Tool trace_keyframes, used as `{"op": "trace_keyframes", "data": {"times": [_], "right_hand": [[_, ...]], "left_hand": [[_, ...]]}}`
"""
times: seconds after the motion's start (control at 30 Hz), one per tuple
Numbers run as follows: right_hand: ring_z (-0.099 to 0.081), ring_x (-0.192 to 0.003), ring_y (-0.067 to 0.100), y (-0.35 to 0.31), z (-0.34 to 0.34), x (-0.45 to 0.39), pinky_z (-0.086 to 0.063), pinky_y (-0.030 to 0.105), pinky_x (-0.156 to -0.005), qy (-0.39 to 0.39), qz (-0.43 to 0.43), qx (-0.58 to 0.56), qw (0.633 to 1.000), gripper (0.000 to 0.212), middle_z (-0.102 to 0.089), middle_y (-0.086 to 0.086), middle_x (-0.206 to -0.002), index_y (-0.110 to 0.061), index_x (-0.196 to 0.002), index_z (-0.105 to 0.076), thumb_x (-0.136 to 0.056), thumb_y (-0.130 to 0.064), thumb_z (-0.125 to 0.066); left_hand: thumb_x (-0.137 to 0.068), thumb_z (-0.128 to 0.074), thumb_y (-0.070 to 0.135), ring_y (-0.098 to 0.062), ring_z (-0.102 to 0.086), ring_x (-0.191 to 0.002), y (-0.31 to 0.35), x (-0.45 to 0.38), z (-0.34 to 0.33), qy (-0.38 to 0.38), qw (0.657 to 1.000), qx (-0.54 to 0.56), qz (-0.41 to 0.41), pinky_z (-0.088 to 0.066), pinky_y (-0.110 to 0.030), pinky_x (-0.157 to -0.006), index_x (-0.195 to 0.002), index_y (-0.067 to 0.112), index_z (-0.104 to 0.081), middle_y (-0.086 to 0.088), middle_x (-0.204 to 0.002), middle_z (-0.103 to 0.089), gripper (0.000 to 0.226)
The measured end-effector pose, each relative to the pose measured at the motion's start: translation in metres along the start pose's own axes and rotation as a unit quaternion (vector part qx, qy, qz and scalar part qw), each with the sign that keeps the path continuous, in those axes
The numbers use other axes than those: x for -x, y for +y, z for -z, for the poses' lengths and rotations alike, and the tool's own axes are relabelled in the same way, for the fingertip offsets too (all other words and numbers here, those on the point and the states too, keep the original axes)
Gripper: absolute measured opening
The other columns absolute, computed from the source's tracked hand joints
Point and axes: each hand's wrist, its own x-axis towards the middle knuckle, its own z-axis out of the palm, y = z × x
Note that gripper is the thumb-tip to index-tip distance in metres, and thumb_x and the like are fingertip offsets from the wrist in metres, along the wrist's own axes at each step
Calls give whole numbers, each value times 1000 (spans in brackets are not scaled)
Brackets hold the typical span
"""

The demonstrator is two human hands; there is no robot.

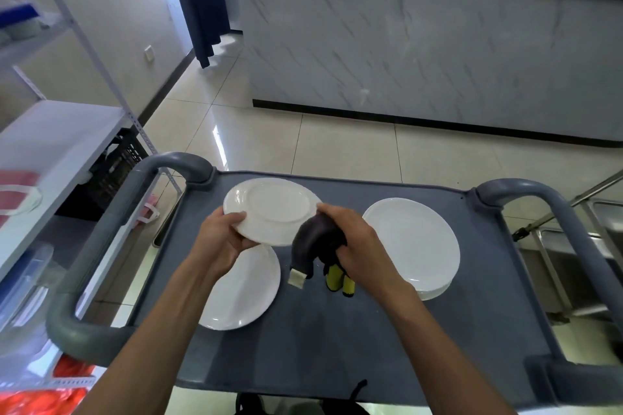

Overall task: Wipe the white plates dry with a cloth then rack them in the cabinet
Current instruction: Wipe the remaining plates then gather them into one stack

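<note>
My left hand (225,235) grips the near-left rim of a white plate (273,209) held upside down above the grey cart top (337,340). Against the plate's right edge my right hand (354,239) holds a bunched dark cloth (317,239) with yellow ends and a white tag hanging down. Below the held plate a second white plate (246,290) lies on the cart at the left. A small stack of white plates (414,242) sits on the cart at the right.
The cart has raised grey handles at left (101,236) and right (569,232). A white metal shelf unit (50,145) stands to the left with a black crate under it. A marble-fronted counter (421,44) crosses the far side. A steel frame is at the right.
</note>
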Motion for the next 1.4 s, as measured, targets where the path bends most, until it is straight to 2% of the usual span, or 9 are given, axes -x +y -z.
{"op": "trace_keyframes", "data": {"times": [0.13, 0.23, 0.33, 0.43, 0.6, 0.9, 1.03, 1.27, 1.4], "right_hand": [[-61, -93, 1, -18, -3, -9, -49, 16, -74, 20, -81, -73, 994, 65, -66, -11, -103, -43, -122, -47, -78, 5, -52], [-60, -99, -2, -25, -11, -15, -47, 12, -83, 48, -61, -82, 994, 59, -65, -13, -111, -26, -125, -58, -76, 8, -52], [-56, -115, 9, -23, -21, -21, -45, 22, -101, 98, -14, -54, 994, 59, -65, -6, -125, -15, -125, -67, -72, 7, -53], [-51, -114, 16, -21, -30, -25, -43, 25, -101, 128, -19, -17, 991, 59, -63, -5, -123, -19, -128, -68, -75, 5, -58], [-51, -114, 10, -28, -40, -21, -30, 3, -94, 144, -109, -90, 979, 53, -58, -20, -117, -23, -129, -60, -83, 4, -57], [-47, -123, 13, -30, -50, -22, -37, 22, -107, 188, -43, -64, 979, 58, -57, -5, -131, -21, -129, -66, -82, 11, -55], [-48, -122, 17, -34, -39, -43, -39, 25, -107, 208, -29, -63, 976, 56, -59, -2, -130, -19, -128, -67, -81, 8, -55], [-49, -119, 15, -35, -15, -73, -30, 7, -103, 242, -62, -73, 965, 47, -61, -3, -128, -19, -126, -67, -87, 3, -55], [-47, -121, 18, -34, -13, -77, -36, 19, -107, 230, -51, -40, 971, 48, -59, -1, -133, -19, -132, -65, -90, 0, -52]], "left_hand": [[-97, -50, -5, -38, -67, -96, -4, 8, -8, -12, 998, -41, -54, -61, -48, -61, -130, 8, -53, -16, -119, -66, 35], [-98, -51, -4, -34, -68, -86, -8, 14, -13, -41, 994, -58, -80, -60, -43, -57, -125, 16, -56, -14, -114, -69, 35], [-98, -52, -2, -34, -69, -89, -8, 17, -14, -64, 990, -72, -99, -58, -50, -71, -123, 24, -58, -12, -112, -72, 37], [-99, -52, -1, -36, -69, -90, -9, 20, -17, -62, 988, -92, -110, -54, -53, -81, -122, 27, -60, -14, -112, -73, 37], [-98, -54, -4, -37, -68, -84, -7, 23, -21, -57, 982, -124, -133, -59, -57, -72, -122, 24, -59, -19, -106, -71, 36], [-99, -56, 2, -33, -72, -85, -8, 28, -29, -91, 971, -169, -141, -58, -45, -70, -130, 19, -56, -17, -103, -74, 35], [-99, -56, 0, -35, -71, -85, -8, 30, -32, -107, 964, -200, -138, -60, -55, -70, -129, 20, -58, -16, -103, -74, 37], [-97, -58, 1, -39, -70, -90, -6, 35, -34, -134, 960, -211, -128, -59, -55, -68, -128, 22, -59, -17, -107, -73, 38], [-92, -66, 5, -42, -67, -88, -5, 37, -40, -130, 965, -186, -129, -52, -70, -76, -126, 20, -62, -19, -111, -72, 37]]}}
